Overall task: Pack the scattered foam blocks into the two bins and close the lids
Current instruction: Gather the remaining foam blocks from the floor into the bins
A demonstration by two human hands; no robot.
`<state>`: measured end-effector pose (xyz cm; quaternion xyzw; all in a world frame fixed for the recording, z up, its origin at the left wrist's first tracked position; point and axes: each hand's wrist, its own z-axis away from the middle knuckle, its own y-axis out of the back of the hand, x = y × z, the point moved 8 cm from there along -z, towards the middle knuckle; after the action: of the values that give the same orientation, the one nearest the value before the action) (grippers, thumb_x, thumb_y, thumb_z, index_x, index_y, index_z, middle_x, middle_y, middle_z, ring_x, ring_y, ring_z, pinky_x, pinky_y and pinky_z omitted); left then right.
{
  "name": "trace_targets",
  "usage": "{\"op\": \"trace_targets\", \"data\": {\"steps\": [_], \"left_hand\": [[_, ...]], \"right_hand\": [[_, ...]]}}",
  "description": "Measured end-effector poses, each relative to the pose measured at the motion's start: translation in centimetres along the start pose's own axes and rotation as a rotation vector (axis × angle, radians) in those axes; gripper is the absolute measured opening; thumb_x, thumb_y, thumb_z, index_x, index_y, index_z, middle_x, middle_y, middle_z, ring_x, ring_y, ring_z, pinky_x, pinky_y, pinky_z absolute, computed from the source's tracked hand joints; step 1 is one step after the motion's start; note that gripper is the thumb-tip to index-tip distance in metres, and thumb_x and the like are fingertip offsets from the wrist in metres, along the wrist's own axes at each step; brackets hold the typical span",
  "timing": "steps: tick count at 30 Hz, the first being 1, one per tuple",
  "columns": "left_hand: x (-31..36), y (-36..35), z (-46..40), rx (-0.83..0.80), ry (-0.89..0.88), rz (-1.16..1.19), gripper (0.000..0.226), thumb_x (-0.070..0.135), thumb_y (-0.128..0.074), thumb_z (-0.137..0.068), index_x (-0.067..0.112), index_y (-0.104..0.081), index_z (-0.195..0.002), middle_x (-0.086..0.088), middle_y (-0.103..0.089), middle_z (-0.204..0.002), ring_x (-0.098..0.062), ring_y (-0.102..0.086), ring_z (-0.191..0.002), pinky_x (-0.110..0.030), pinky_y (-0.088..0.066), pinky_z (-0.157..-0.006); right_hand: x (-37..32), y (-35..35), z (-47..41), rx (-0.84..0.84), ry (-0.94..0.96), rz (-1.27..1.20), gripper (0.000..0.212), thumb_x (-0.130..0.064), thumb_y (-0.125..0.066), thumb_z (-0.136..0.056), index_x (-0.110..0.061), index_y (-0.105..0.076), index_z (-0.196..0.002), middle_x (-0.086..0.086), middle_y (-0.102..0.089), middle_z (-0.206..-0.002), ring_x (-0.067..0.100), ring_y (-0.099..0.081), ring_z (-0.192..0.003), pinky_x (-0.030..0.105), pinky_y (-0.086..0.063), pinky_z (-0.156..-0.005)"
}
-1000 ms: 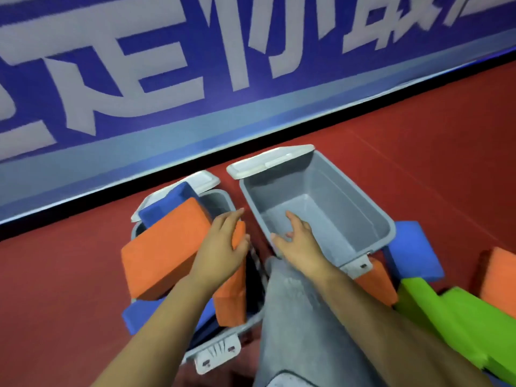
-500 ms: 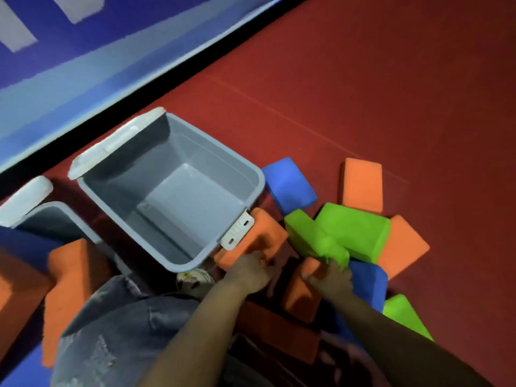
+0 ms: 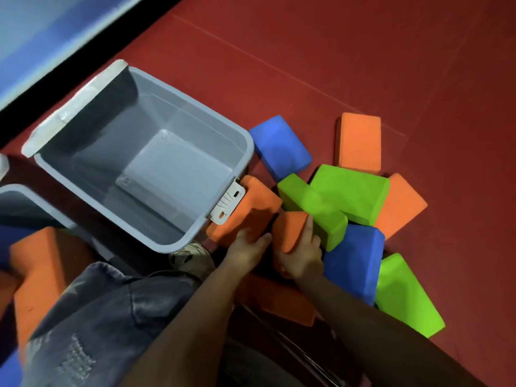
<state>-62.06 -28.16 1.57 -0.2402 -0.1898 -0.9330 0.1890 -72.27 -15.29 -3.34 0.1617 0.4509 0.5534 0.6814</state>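
An empty grey bin (image 3: 83, 174) stands open on the red floor, its white lid (image 3: 69, 107) hanging off the far side. Against its latch lies an orange foam block (image 3: 251, 210), and my left hand (image 3: 248, 247) grips its near end. My right hand (image 3: 301, 255) grips a second orange block (image 3: 290, 227) just to the right. A pile of blue (image 3: 279, 148), green (image 3: 349, 191) and orange (image 3: 358, 141) blocks spreads right of the bin. The second bin (image 3: 19, 191) at the left edge holds orange blocks (image 3: 39, 275).
My jeans-covered knee (image 3: 106, 317) and a shoe (image 3: 190, 255) sit just below the empty bin. A blue and white wall panel (image 3: 42, 37) runs along the upper left. Bare red floor (image 3: 363, 51) stretches beyond the pile to the right and top.
The view swung from the left bin to the pile. Both hands left the bins and came down on two orange blocks beside the empty bin, where they have tightened their hold.
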Motion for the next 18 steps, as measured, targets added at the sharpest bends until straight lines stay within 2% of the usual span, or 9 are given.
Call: {"op": "trace_targets", "data": {"steps": [1,3,5,7,10,13,15,16,18], "left_hand": [[0.2,0.2,0.0,0.027,0.023,0.11,0.094,0.07,-0.07,-0.066,0.015,-0.044,-0.138,-0.007,-0.058,-0.131,-0.023,-0.059,-0.114,-0.034,-0.044,-0.103],[1.6,0.7,0.5,0.065,0.031,0.267,0.071,0.058,-0.066,-0.08,0.027,-0.04,-0.137,0.002,-0.054,-0.123,-0.021,-0.056,-0.11,-0.04,-0.045,-0.101],[2.4,1.1,0.2,0.088,0.021,0.341,0.075,0.056,-0.065,-0.081,0.034,-0.03,-0.145,0.005,-0.043,-0.122,-0.025,-0.052,-0.116,-0.047,-0.045,-0.101],[2.4,1.3,-0.1,0.092,0.034,0.355,0.085,0.06,-0.067,-0.076,0.038,-0.025,-0.147,0.007,-0.04,-0.13,-0.028,-0.05,-0.121,-0.052,-0.047,-0.098],[0.8,1.9,-0.3,0.121,0.109,0.389,0.089,0.058,-0.074,-0.07,0.035,-0.031,-0.145,0.003,-0.045,-0.132,-0.032,-0.054,-0.115,-0.056,-0.05,-0.09],[-0.8,2.6,-0.5,0.177,0.137,0.342,0.075,0.047,-0.076,-0.074,0.024,-0.044,-0.138,-0.001,-0.056,-0.116,-0.026,-0.06,-0.099,-0.051,-0.052,-0.092],[-1.4,2.6,-1.0,0.185,0.143,0.279,0.063,0.041,-0.073,-0.079,0.022,-0.047,-0.133,-0.001,-0.06,-0.103,-0.023,-0.061,-0.088,-0.047,-0.052,-0.091],[-1.5,2.4,-1.1,0.171,0.138,0.253,0.06,0.041,-0.071,-0.081,0.023,-0.047,-0.133,0.0,-0.06,-0.101,-0.024,-0.061,-0.089,-0.046,-0.052,-0.092],[-1.2,2.2,-1.3,0.157,0.107,0.234,0.057,0.041,-0.07,-0.082,0.026,-0.047,-0.132,0.005,-0.056,-0.095,-0.024,-0.061,-0.096,-0.043,-0.052,-0.092]], "right_hand": [[-1.3,0.6,0.8,0.018,0.086,0.012,0.121,-0.058,-0.072,-0.065,-0.032,0.011,-0.148,0.012,-0.036,-0.139,0.037,-0.044,-0.123,0.047,-0.042,-0.094],[-3.7,1.6,2.7,0.043,0.263,0.049,0.12,-0.055,-0.073,-0.064,-0.027,0.006,-0.15,0.007,-0.035,-0.145,0.029,-0.043,-0.127,0.044,-0.04,-0.095],[-5.7,1.9,4.4,0.04,0.434,0.067,0.118,-0.057,-0.071,-0.062,-0.022,-0.003,-0.151,0.005,-0.033,-0.149,0.025,-0.039,-0.132,0.044,-0.038,-0.098],[-6.5,2.0,4.7,0.038,0.532,0.058,0.113,-0.065,-0.06,-0.059,-0.016,-0.014,-0.15,0.007,-0.034,-0.15,0.025,-0.039,-0.134,0.047,-0.04,-0.096],[-6.3,0.9,4.4,-0.063,0.65,0.124,0.107,-0.069,-0.057,-0.061,-0.013,-0.026,-0.147,0.01,-0.042,-0.144,0.027,-0.044,-0.13,0.044,-0.04,-0.095],[-5.4,0.7,4.3,-0.23,0.631,-0.115,0.097,-0.069,-0.064,-0.064,-0.019,-0.035,-0.141,0.002,-0.053,-0.133,0.01,-0.053,-0.119,0.026,-0.04,-0.099],[-4.0,2.3,2.2,-0.061,0.607,-0.259,0.077,-0.062,-0.059,-0.074,-0.019,-0.041,-0.135,-0.002,-0.053,-0.125,-0.002,-0.05,-0.116,0.019,-0.04,-0.099],[-2.9,3.5,0.3,0.092,0.565,-0.244,0.071,-0.058,-0.056,-0.079,-0.014,-0.044,-0.133,0.003,-0.051,-0.127,0.005,-0.048,-0.12,0.023,-0.039,-0.102],[0.3,5.2,-4.3,0.277,0.345,-0.072,0.08,-0.059,-0.056,-0.079,-0.01,-0.039,-0.14,0.018,-0.036,-0.143,0.03,-0.036,-0.133,0.039,-0.033,-0.107]]}}
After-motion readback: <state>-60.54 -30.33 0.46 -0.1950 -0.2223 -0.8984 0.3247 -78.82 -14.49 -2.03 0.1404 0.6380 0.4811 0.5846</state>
